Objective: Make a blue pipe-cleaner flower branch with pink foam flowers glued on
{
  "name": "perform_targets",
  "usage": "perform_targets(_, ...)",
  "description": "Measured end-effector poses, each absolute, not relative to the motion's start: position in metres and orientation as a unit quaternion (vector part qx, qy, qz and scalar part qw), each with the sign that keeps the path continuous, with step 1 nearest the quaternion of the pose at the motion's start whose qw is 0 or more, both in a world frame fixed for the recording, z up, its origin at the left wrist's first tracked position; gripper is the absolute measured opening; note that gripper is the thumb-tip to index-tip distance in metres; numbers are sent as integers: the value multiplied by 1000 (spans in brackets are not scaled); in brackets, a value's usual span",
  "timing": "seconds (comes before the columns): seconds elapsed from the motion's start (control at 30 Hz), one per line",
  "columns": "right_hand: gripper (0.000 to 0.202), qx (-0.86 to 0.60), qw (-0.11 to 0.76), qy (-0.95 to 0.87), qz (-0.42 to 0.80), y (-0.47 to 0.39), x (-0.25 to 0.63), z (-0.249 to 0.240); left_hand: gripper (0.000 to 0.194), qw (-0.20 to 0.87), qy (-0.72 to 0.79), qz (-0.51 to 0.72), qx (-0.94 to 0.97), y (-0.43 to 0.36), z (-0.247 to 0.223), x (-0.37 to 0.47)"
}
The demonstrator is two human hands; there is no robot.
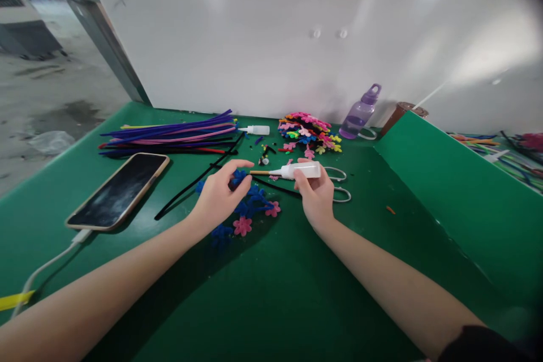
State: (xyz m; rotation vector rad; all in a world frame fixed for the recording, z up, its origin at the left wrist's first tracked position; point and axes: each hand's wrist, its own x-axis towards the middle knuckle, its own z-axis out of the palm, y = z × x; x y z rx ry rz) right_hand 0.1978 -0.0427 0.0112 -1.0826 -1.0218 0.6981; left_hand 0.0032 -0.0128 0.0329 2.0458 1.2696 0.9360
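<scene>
My right hand point(314, 189) is wrapped round a small white glue bottle point(301, 170), which lies level with its nozzle pointing left. The nozzle meets the end of a thin tan stick point(259, 172) near my left hand. My left hand point(220, 191) has thumb and forefinger curved toward each other around a blue fuzzy flower point(237, 176); how it grips is partly hidden. Below that hand, more blue flowers point(254, 199) and a pink flower point(242, 226) rest on the green table point(271, 294). Scissors with pale handles point(343, 194) lie behind my right hand.
A phone point(121, 189) with a cable lies left. Behind are fuzzy stems point(173, 134), another white bottle point(258, 130), a pile of colourful flowers point(309, 131) and a purple water bottle point(360, 114). A green divider point(462, 209) stands right, before a brown cup point(399, 115).
</scene>
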Motion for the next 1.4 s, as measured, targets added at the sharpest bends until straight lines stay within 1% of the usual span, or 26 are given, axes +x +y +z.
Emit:
perform_targets(0.13, 21, -430, 716, -440, 329, -44, 197, 9, 22, 310, 475, 343, 749, -19, 34, 9)
perform_targets(0.23, 19, -412, 725, -433, 343, -46, 197, 8, 17, 330, 469, 349, 741, -22, 32, 10)
perform_targets(0.4, 19, -443, 705, -435, 343, -44, 198, 6, 15, 309, 452, 356, 758, -23, 29, 9)
perform_targets(0.57, 25, -468, 694, -375, 397, -42, 199, 3, 17, 272, 478, 342, 762, -21, 26, 9)
perform_targets(0.73, 27, -480, 693, -354, 405, -43, 195, 5, 15, 236, 493, 326, 771, -21, 24, 8)
perform_targets(1.03, 26, -457, 688, -336, 454, -41, 195, 3, 17, 246, 500, 339, 758, -17, 21, 8)
perform_targets(1.23, 25, -462, 682, -333, 459, -42, 194, 3, 18, 253, 495, 335, 761, -17, 18, 8)
perform_targets(1.4, 28, -466, 680, -336, 455, -42, 193, 3, 16, 265, 484, 337, 763, -16, 16, 8)
